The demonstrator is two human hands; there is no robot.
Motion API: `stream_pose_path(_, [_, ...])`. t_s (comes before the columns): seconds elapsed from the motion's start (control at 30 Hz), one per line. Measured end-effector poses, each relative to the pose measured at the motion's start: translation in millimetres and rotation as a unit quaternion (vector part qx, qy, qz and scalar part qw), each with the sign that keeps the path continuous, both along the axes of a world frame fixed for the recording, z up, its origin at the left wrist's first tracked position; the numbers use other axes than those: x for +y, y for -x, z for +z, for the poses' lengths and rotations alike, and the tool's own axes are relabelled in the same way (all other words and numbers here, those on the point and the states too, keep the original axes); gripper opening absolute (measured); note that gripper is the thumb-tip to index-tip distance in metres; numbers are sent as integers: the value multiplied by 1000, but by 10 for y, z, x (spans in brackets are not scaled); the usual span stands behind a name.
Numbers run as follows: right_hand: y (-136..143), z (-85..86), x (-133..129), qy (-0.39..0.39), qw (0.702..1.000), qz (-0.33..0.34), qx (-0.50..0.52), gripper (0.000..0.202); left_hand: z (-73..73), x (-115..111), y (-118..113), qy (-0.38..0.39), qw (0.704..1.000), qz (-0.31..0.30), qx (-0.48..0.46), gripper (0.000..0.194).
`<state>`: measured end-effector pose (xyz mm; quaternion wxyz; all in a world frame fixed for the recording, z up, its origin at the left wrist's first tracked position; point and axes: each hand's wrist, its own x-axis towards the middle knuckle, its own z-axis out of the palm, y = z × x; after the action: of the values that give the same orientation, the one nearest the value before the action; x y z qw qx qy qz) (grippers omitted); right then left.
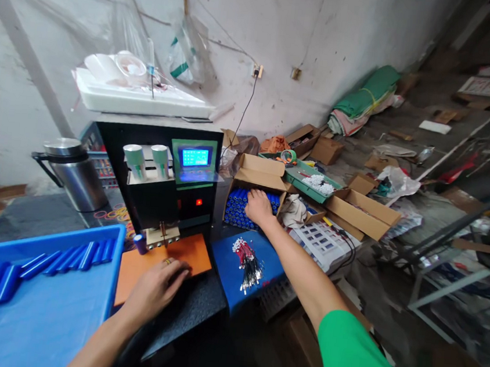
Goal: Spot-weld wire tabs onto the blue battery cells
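Observation:
My right hand (260, 207) reaches into a cardboard box (260, 171) packed with blue cylindrical battery cells (238, 207). Its fingers are somewhat apart and touch the top cells; no cell is seen lifted. My left hand (156, 284) rests on an orange mat (198, 254), fingers loosely bent and thumb apart, with nothing visible in it. Just beyond its fingertips are the electrode pins (163, 230) of a black spot welding machine (150, 203) with a lit screen. One blue cell (139, 243) stands upright left of the pins.
At left, a blue tray (47, 314) holds several blue cylinders. A bundle of red and black wires (247, 264) lies on a blue mat (224, 263). A steel jug (74, 177) stands behind the tray. A green tray (310, 183) and an open carton (360, 213) are at right.

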<state>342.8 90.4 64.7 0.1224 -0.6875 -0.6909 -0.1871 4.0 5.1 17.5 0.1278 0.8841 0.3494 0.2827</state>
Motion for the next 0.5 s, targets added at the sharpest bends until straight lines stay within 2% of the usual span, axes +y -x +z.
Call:
stream_pose_path(0.1, [22, 76, -32, 5, 1000, -2, 25, 51, -11, -7, 1, 9, 1000, 4, -6, 30])
stream_pose_path(0.2, [58, 130, -160, -50, 996, 24, 66, 54, -18, -14, -2, 21, 1000, 5, -13, 31])
stream_pose_path(0.27, [94, 106, -299, -102, 989, 55, 90, 49, -17, -18, -7, 27, 1000, 4, -11, 31])
stream_pose_path(0.33, [129, 10, -448, -115, 983, 71, 120, 42, -14, -22, -14, 30, 999, 3, -9, 31])
stream_pose_path(0.4, [141, -149, -567, -63, 984, 37, 163, 35, -14, -24, -19, 30, 1000, 3, -9, 32])
stream_pose_path(0.5, [104, -432, -653, 97, 965, -92, 227, 25, -19, -20, -22, 28, 999, 6, -15, 34])
